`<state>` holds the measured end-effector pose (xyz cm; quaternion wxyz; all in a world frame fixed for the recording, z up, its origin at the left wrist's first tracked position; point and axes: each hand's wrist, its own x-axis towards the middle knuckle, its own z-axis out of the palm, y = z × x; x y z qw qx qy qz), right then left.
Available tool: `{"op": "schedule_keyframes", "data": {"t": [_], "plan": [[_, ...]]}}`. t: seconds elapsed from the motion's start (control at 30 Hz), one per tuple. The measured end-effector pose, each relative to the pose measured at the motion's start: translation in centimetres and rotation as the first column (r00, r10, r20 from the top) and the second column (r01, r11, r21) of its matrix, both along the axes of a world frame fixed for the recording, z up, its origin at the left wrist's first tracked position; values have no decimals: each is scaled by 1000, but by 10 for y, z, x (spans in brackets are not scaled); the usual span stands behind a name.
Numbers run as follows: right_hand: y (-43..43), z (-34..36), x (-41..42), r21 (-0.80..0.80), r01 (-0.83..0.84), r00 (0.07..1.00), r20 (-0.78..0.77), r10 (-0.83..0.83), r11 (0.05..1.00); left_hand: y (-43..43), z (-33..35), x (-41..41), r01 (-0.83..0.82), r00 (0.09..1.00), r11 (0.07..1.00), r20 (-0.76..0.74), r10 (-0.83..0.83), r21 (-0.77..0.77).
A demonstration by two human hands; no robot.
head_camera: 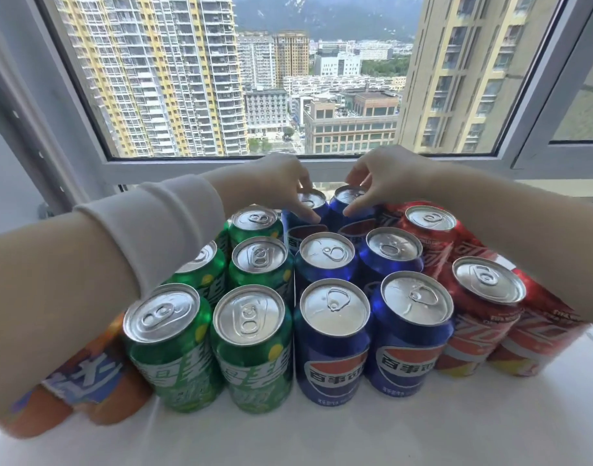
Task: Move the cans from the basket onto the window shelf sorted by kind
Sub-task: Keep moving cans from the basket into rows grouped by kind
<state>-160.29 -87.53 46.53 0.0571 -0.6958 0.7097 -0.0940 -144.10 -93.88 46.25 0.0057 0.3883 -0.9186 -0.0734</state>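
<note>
Sealed and so probably full, the blue cans [332,311] should feel weighty, stiff yet dentable, with slick walls; the rim or upper wall is the best hold. They are glossy blue with a red-white-blue badge and silver tab lids, and stand on the shelf [355,432] between green cans [251,317] and red cans [490,284]. The left hand [281,183] and right hand [386,176] have curled fingers [354,207] clamped on the left rear can [311,198] and right rear can [347,195].
</note>
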Motion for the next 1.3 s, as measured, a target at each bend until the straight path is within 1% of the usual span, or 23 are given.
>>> {"op": "schedule_keyframes", "data": {"t": [0.1,0.4,0.53,0.7,0.8,0.9,0.93,1.0,1.07,1.1,1.17,1.3], "plan": [[5,2,-3,-5,-15,998,55,16,1000,1,3,1,-2,1000,1000,-19,2,13],[28,6,1,27,-37,997,73,35,999,15,4,6,22,1000,999,-14,-22,46],[31,6,0,21,-29,997,76,27,999,19,5,4,21,1000,1000,16,-22,22],[29,3,-1,19,-32,996,82,30,999,22,5,4,14,999,999,51,-15,29],[30,3,-2,15,-50,997,63,49,999,23,9,3,8,994,998,106,-14,57],[41,12,-13,8,-42,994,104,41,999,26,18,-2,4,988,998,156,-14,61],[46,15,-23,-9,-26,992,123,27,1000,28,21,-7,13,990,999,140,-17,32],[60,21,-49,-39,25,989,147,-19,999,35,23,-24,61,998,998,36,-61,-2],[76,20,-76,-32,96,986,140,-90,995,50,21,-48,135,989,991,-63,-135,2],[83,17,-87,-15,131,984,126,-128,991,57,19,-60,167,982,986,-84,-168,-14],[93,9,-102,23,176,978,112,-178,984,69,13,-84,209,973,976,-87,-214,-59],[101,-6,-112,20,174,975,137,-175,985,77,4,-111,218,974,973,-50,-222,-81]]}}
